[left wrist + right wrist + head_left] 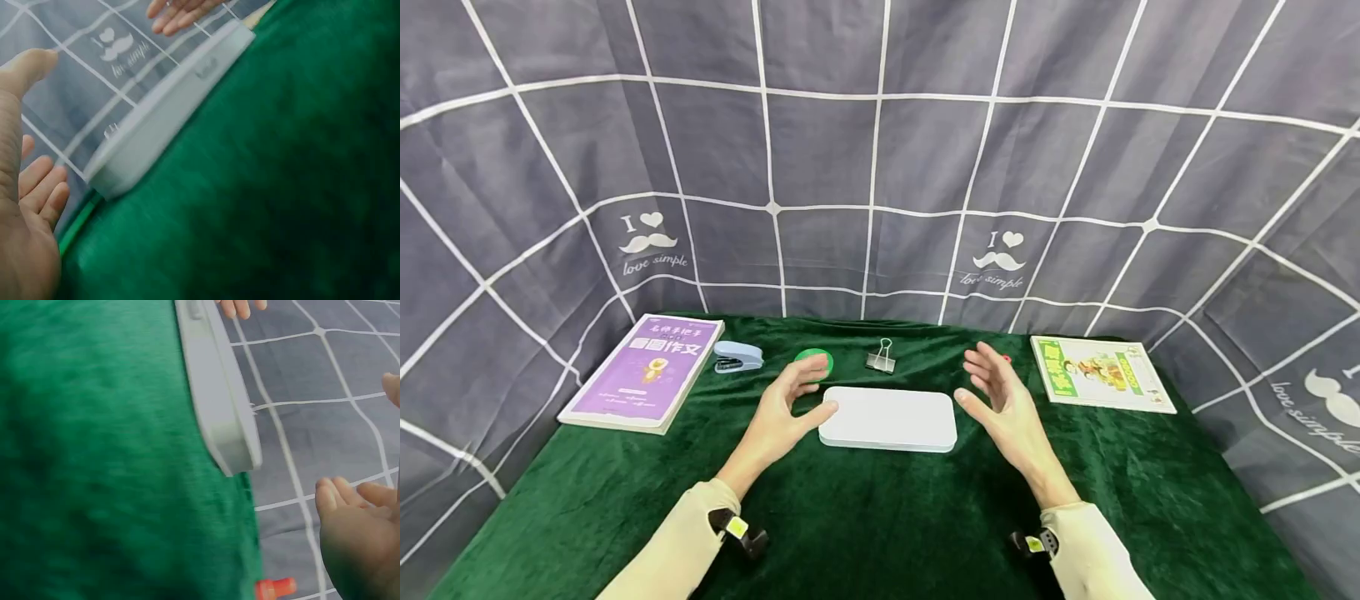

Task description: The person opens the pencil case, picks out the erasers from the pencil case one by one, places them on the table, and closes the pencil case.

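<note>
A flat white case point(891, 419) with rounded corners lies on the green cloth in front of the person. Its front side shows a small latch point(206, 67) in the left wrist view. My left hand point(786, 417) is at the case's left end, fingers spread apart from the thumb, whose tip overlaps the case's edge in the head view. Off the right end, my right hand point(1006, 412) is held with its palm facing the case and its fingers extended. Neither hand holds anything. Behind the left fingers, a green round thing point(826, 360) is partly hidden.
A binder clip point(881, 360) stands behind the case. At the left are a light blue stapler point(737, 356) and a thick purple book point(647, 375). A green-and-white book point(1101, 372) lies at the right. Near the right hand is a small red object point(275, 588). A grey checked curtain point(827, 150) hangs behind.
</note>
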`<state>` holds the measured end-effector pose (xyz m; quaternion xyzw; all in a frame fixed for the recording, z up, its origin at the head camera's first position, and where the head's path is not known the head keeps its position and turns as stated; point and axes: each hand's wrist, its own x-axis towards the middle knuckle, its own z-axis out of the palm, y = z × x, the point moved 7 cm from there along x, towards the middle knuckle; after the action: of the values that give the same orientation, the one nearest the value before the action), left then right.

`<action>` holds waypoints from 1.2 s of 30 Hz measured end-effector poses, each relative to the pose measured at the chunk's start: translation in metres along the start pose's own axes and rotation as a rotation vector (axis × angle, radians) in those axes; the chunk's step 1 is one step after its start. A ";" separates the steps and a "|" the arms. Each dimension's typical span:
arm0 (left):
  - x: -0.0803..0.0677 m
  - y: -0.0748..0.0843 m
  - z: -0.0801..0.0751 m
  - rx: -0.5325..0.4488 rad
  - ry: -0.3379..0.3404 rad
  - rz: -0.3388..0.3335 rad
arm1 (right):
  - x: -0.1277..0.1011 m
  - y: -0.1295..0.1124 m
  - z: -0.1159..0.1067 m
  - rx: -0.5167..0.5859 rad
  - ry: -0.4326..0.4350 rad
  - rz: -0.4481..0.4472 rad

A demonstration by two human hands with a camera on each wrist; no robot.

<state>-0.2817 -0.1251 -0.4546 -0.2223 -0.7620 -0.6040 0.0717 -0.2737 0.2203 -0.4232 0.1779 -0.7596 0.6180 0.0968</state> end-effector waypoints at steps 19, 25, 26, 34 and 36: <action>-0.003 -0.020 0.008 0.221 -0.159 -0.125 | -0.017 0.045 0.018 -0.106 -0.364 0.138; -0.002 -0.022 0.011 0.311 -0.189 -0.118 | -0.015 0.040 0.021 -0.219 -0.391 0.058; -0.002 -0.022 0.011 0.317 -0.189 -0.114 | -0.014 0.039 0.021 -0.235 -0.392 0.047; -0.002 -0.020 0.013 0.348 -0.184 -0.092 | -0.006 0.034 0.021 -0.256 -0.390 0.063; -0.002 -0.020 0.013 0.342 -0.184 -0.094 | -0.004 0.035 0.020 -0.260 -0.382 0.084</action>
<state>-0.2865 -0.1162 -0.4760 -0.2254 -0.8664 -0.4454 0.0103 -0.2819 0.2078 -0.4603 0.2461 -0.8440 0.4737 -0.0524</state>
